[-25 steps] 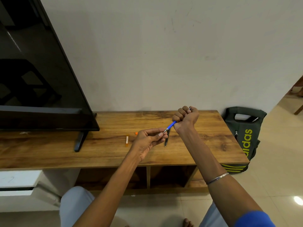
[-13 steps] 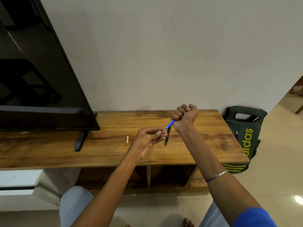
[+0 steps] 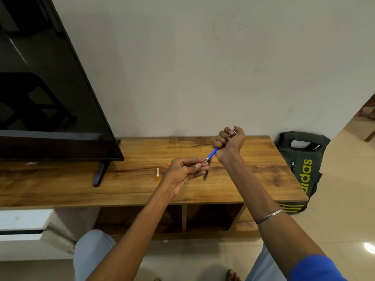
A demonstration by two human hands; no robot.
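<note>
**Presently: blue pen held between both hands, above the table**

Right hand (image 3: 230, 141): closed in a fist round the upper barrel of the pen (image 3: 212, 153). A short end shows above the fist. The blue lower barrel slants down and left out of the bottom of the fist.

Left hand (image 3: 185, 171): palm up, fingers curled, thumb laid against them. The pen's metal tip meets the fingertips (image 3: 205, 166). Whether they actually pinch the tip cannot be told from this view.

Position: the pen is clear of the table (image 3: 132, 191), bridging the two hands. The right hand is higher and nearer the wall, the left lower and nearer the person.

Beneath the hands: a dark pen (image 3: 206, 175) lies on the wood, partly hidden by the left fingers.

Left of the left hand: an orange tube (image 3: 157, 173) lies flat, and an orange bit (image 3: 169, 163) sits just beside the knuckles.

Right forearm: a metal bangle (image 3: 269, 215).

Further out: a TV (image 3: 50, 98) stands on the table's left part, and a dark bag (image 3: 302, 159) stands on the floor against the table's right end.
</note>
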